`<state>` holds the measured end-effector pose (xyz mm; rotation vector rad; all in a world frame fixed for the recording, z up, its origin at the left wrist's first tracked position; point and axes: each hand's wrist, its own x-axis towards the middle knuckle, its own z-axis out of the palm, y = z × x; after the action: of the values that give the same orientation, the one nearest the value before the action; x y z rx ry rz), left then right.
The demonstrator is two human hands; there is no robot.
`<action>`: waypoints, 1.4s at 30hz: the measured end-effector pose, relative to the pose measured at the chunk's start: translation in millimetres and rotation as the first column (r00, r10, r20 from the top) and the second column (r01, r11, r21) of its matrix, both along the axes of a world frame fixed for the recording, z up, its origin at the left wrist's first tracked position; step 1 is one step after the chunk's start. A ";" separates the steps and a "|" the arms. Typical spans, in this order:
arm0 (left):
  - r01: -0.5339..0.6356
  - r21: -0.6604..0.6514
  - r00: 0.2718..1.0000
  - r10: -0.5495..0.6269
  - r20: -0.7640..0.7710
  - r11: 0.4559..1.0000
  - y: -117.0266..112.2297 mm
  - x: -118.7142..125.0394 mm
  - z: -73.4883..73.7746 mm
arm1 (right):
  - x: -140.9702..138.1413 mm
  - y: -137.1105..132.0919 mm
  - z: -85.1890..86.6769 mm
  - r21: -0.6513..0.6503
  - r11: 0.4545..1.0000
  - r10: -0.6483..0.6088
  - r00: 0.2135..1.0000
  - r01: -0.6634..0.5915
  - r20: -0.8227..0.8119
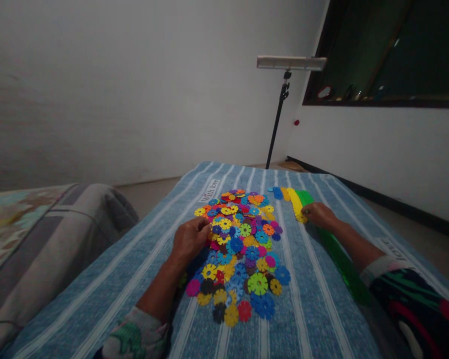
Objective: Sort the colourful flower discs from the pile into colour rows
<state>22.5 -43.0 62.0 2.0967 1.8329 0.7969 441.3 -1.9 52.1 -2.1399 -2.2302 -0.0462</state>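
- A blue striped blanket (314, 309) on the bed lies under both hands and carries everything.
- One pile of flat, notched plastic discs (243, 249) in blue, yellow, red, orange, green, pink and purple spreads just right of the left hand; there are too many to count.
- One row of joined discs (297, 204) shows four colour bands: blue, orange, yellow and green. Its long axis runs from beyond the right hand, under it, and back beside that forearm. The far blue end curves leftward towards the pile.
- Left hand (189, 239): fingers curled onto the pile's edge; I cannot tell whether they hold a disc.
- Right hand (320, 215): closed around the row where yellow meets green.
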 end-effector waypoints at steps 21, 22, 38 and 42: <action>-0.075 -0.033 0.966 0.064 -0.250 0.997 4.3 3.2 -7.0 | -13.6 -7.4 -14.4 0.052 0.996 -0.074 0.997 0.074 -0.003; -0.072 -0.014 0.962 0.066 -0.266 0.997 5.4 4.8 -8.8 | -19.0 -8.8 -13.3 0.057 0.997 -0.042 0.999 0.043 -0.012; -0.028 -0.064 0.987 0.017 -0.157 0.998 28.8 4.7 -26.4 | -116.4 -43.1 -20.6 0.083 0.928 0.372 0.883 -0.364 -0.285; 0.003 -0.042 0.998 -0.001 0.056 0.999 37.3 2.1 -33.8 | -123.6 -45.3 -21.2 0.045 0.921 0.381 0.867 -0.388 -0.322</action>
<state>24.5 -5.8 28.3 2.0293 1.8027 0.8019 317.6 -47.2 30.9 -1.5258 -2.4010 0.3242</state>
